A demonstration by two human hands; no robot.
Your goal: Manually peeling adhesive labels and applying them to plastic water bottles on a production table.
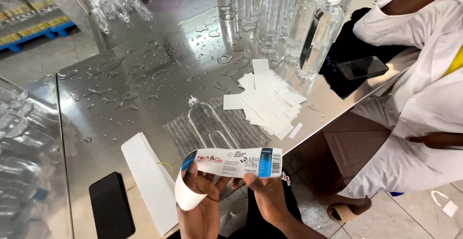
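Holding a thin, bendy label by its ends, left hand and right hand pinch it lightly near the empty bottle.

There is only one view, from a camera worn on the person's head. It looks steeply down and forward over the wet metal surface. It is very near to the left hand and right hand, low in the middle of the picture. The far edge of the surface is at the top, the floor at the lower right, and a seated co-worker at the right edge.
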